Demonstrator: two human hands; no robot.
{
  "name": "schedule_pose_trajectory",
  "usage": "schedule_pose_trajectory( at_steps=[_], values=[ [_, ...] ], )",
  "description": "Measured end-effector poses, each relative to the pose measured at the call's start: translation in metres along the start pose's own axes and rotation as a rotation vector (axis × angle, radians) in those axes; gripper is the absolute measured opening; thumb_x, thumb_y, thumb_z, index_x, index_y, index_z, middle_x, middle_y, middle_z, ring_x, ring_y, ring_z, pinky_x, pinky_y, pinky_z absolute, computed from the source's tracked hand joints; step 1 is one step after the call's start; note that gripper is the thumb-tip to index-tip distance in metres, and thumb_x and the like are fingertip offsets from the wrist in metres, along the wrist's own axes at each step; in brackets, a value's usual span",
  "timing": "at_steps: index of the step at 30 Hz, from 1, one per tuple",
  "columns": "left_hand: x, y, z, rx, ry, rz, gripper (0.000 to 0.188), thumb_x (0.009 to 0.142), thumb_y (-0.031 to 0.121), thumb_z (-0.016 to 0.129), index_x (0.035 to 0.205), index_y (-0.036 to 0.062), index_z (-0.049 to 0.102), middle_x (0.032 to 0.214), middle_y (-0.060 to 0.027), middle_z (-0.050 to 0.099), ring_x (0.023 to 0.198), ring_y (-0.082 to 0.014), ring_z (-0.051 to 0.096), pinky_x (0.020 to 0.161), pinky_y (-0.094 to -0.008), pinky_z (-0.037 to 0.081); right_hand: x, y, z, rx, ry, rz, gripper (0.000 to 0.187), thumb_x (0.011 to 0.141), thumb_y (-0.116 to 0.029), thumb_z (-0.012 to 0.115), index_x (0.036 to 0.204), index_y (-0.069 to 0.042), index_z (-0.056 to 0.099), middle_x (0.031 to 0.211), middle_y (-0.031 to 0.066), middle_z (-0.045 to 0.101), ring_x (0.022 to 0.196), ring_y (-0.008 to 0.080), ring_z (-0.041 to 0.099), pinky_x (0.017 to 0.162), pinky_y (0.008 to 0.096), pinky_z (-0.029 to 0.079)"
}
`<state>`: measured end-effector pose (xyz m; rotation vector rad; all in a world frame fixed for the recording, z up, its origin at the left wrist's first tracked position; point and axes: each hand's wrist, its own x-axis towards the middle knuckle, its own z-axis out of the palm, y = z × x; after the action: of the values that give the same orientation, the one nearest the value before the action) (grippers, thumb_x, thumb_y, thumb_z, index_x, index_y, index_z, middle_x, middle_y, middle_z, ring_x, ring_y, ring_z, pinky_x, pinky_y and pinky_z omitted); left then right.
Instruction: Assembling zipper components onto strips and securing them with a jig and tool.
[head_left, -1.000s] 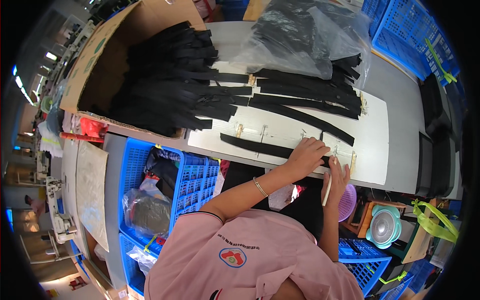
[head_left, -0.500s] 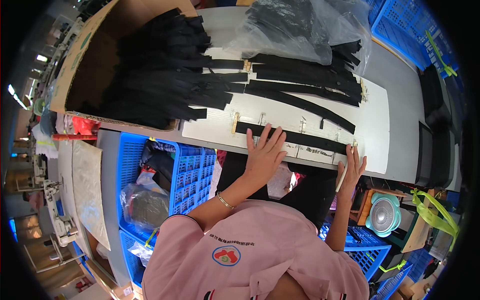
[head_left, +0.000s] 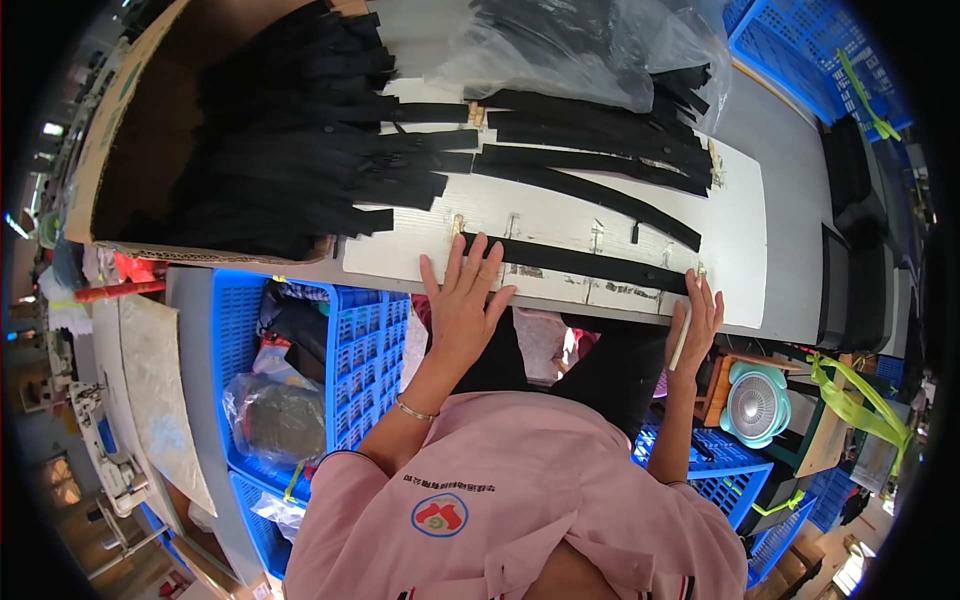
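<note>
On the grey table, 1 black fabric strip lies lengthwise near the front edge of the white board, well apart from the cardboard box of dark strips at left. The left hand is spread, fingertips at the strip's left end, gripping nothing; the right hand, fingers partly curled around a slim white stick, touches its right end. Below the table stand a blue plastic crate and a turquoise fan.

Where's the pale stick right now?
Head view, right of centre: the pale stick is in the right hand, just below the right end of the nearest long black strip, by the white board's near edge.
</note>
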<state>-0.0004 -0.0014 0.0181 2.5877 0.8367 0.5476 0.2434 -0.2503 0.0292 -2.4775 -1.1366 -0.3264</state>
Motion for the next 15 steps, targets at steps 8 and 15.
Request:
schedule_pose_trajectory(
  at_steps=[8,15],
  values=[
    [-0.001,0.000,0.003,0.031,0.037,-0.005,0.061,0.095,0.035,0.070,0.150,0.0159,0.052,0.157,-0.0073,0.047,0.151,-0.0313,0.035,0.121,-0.0644,0.009,0.053,-0.127,0.019,0.967,-0.184,0.172,0.024,0.103,-0.014,0.059,0.120,0.000,0.070,0.094,0.0070,0.072,0.089,0.0138,0.063,0.081,0.0274,0.048],
    [0.000,0.002,0.004,-0.042,0.034,-0.024,0.059,0.096,0.033,0.069,0.150,0.0173,0.053,0.160,-0.0067,0.045,0.152,-0.0292,0.033,0.122,-0.0599,0.005,0.073,-0.170,0.078,1.104,-0.276,0.202,0.018,0.103,-0.014,0.061,0.106,0.001,0.072,0.084,0.0035,0.068,0.073,0.0080,0.061,0.065,0.0212,0.047]
  ],
)
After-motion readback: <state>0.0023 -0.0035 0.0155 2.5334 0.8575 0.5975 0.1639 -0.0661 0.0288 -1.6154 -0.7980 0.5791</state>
